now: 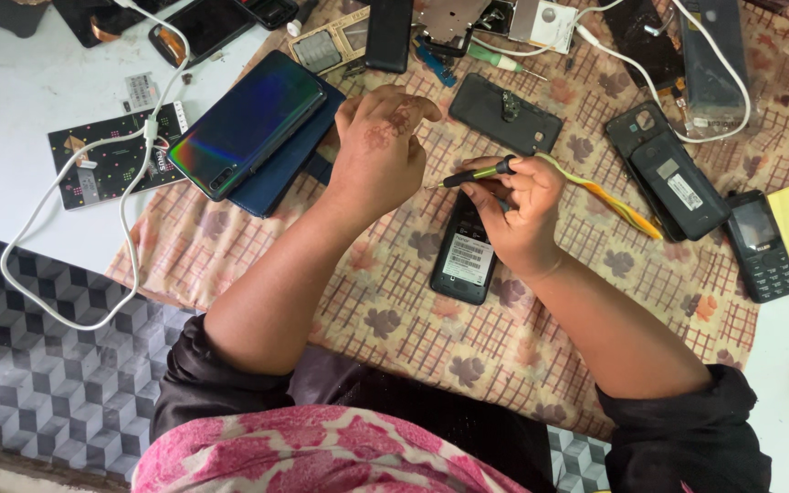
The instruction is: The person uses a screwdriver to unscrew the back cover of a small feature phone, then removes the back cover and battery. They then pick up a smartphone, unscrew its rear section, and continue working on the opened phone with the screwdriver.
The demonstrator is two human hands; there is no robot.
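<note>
My right hand [520, 212] grips a small screwdriver [478, 173] with a black shaft grip and a yellow-green handle that trails to the right; its tip points left toward my left hand. Under my right hand lies an opened black phone [464, 258] with its labelled inside facing up. My left hand [381, 151] hovers over the patterned cloth [394, 319], fingers curled together near the screwdriver tip; whether it pinches a tiny part I cannot tell. A shiny dark smartphone [247, 123] rests on a blue one just left of that hand.
Several phones and back covers lie around: a black cover [506, 113], a phone with its back open [668, 173], a keypad phone [760, 246]. A white cable [125, 196] loops over the white table [11, 100]. A circuit-patterned card [111, 155] sits at the left.
</note>
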